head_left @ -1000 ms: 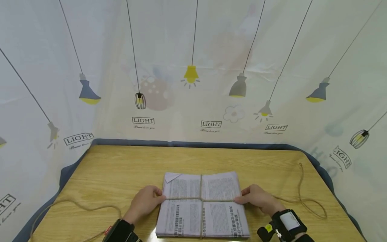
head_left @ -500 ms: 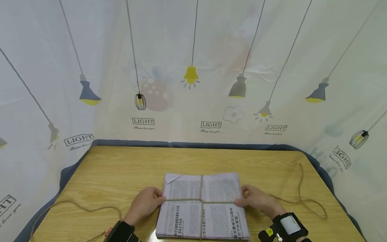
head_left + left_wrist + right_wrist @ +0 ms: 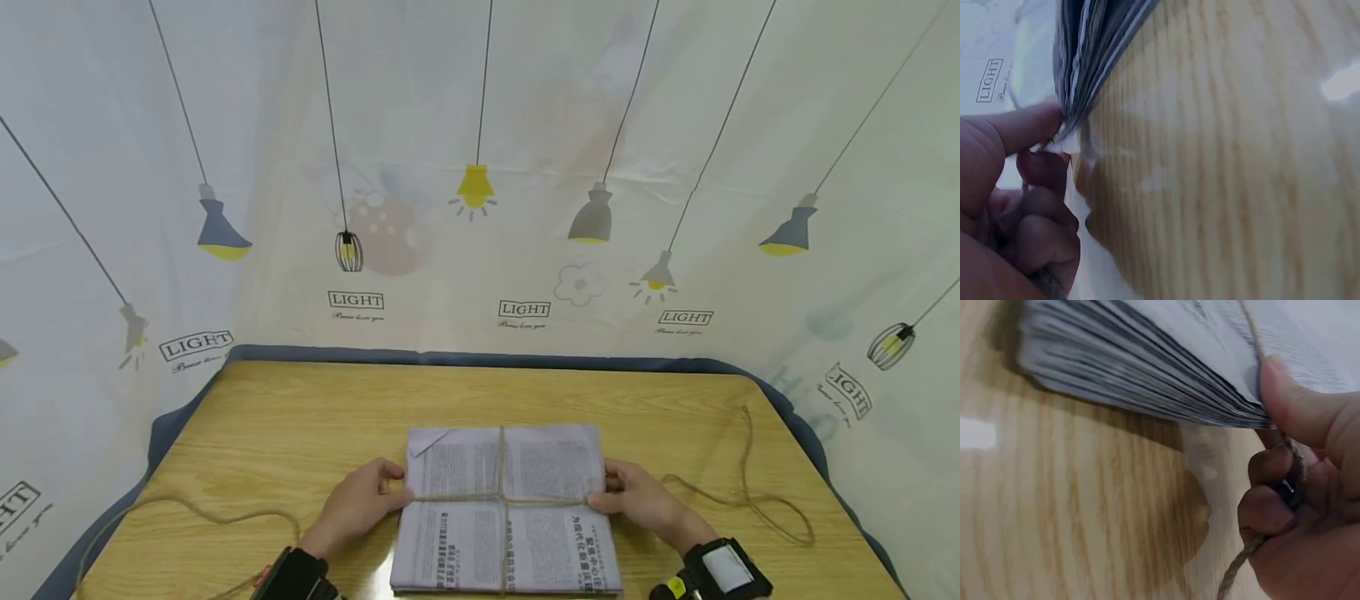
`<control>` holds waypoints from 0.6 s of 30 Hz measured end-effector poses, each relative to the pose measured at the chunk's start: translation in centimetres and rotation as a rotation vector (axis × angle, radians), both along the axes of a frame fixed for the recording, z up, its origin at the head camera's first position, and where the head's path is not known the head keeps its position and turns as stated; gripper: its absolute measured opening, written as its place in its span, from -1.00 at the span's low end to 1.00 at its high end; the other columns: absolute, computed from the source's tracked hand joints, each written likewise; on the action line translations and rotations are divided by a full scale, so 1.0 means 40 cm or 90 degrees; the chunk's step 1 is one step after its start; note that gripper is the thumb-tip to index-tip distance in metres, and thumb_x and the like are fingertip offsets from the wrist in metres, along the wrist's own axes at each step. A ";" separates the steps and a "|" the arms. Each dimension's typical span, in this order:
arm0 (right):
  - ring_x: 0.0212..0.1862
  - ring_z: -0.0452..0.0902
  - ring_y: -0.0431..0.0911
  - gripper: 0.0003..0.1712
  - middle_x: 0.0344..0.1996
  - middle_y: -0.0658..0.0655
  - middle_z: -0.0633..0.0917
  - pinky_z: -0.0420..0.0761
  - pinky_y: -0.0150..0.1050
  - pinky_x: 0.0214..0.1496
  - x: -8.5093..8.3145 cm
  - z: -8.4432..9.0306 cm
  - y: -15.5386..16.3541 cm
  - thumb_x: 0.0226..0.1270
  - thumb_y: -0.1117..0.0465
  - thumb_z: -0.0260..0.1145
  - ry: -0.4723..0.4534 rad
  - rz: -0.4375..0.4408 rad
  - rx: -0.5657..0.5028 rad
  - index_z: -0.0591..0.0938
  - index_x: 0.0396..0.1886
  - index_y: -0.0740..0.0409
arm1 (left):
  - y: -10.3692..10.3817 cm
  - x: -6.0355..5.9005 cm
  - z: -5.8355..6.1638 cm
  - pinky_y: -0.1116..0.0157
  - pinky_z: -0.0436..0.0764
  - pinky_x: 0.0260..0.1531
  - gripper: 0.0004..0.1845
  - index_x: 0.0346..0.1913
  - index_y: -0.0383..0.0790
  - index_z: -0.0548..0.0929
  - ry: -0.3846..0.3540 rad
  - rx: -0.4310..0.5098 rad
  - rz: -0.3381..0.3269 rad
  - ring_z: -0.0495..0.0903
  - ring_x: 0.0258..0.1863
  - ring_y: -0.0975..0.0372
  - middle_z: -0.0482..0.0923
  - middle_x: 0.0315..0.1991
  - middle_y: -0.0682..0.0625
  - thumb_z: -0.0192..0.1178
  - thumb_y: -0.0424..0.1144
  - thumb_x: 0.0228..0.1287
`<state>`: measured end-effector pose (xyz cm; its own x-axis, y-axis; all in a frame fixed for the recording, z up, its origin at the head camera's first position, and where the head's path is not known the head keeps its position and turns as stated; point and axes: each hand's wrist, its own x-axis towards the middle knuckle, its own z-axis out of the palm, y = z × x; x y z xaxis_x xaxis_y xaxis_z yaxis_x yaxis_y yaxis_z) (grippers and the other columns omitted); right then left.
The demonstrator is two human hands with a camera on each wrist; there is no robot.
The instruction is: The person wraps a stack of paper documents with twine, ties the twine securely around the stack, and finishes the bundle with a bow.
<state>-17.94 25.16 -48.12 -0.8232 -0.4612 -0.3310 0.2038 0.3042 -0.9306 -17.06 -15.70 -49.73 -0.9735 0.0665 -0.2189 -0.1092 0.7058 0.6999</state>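
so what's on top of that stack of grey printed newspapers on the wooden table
Brown twine crosses over the stack of newspapers, and both thumbs press its side edges. Whether the twine runs underneath is hidden by the stack.

Printed words on the backdrop and the paper bundle

We read "LIGHT" on the curtain (image 3: pixel 480 167) in several places, each above a cursive line too small to read. The newspaper stack (image 3: pixel 506 508) carries dense print, seemingly Chinese characters, illegible to us.

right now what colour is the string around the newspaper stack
Tan-brown twine, clearest in the head view.
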 end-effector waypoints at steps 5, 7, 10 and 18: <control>-0.03 0.63 -0.07 -0.33 0.02 0.25 0.67 0.60 -0.28 -0.06 0.003 -0.012 0.004 0.31 0.17 0.32 0.055 -0.022 0.019 0.35 0.32 0.40 | -0.012 -0.008 -0.012 0.43 0.26 -0.64 -0.45 0.16 -0.27 0.57 -0.001 0.087 -0.053 0.35 -0.63 0.31 0.43 -0.59 0.09 0.38 -0.09 0.15; -0.02 0.64 -0.06 -0.32 0.03 0.27 0.67 0.61 -0.30 -0.07 0.003 -0.018 0.006 0.30 0.17 0.32 0.068 -0.025 0.022 0.36 0.32 0.40 | -0.017 -0.009 -0.012 0.44 0.25 -0.64 -0.50 0.14 -0.26 0.59 -0.010 0.116 -0.083 0.33 -0.64 0.32 0.40 -0.60 0.10 0.36 -0.10 0.19; -0.03 0.64 -0.05 -0.32 0.03 0.27 0.68 0.61 -0.31 -0.08 0.003 -0.025 0.007 0.29 0.16 0.33 0.084 -0.029 0.035 0.37 0.31 0.39 | -0.026 -0.008 -0.010 0.46 0.26 -0.61 -0.66 0.00 -0.18 0.63 -0.016 0.134 -0.125 0.33 -0.60 0.35 0.38 -0.57 0.10 0.31 -0.08 0.25; -0.12 0.67 -0.07 -0.34 -0.11 0.20 0.73 0.60 -0.33 -0.18 -0.003 -0.021 0.014 0.25 0.10 0.37 0.125 -0.028 0.112 0.44 0.24 0.39 | -0.029 0.000 0.013 0.31 0.45 -0.24 -0.79 -0.23 0.01 0.54 0.072 0.042 -0.202 0.58 -0.22 0.27 0.66 -0.25 0.17 0.26 0.03 0.28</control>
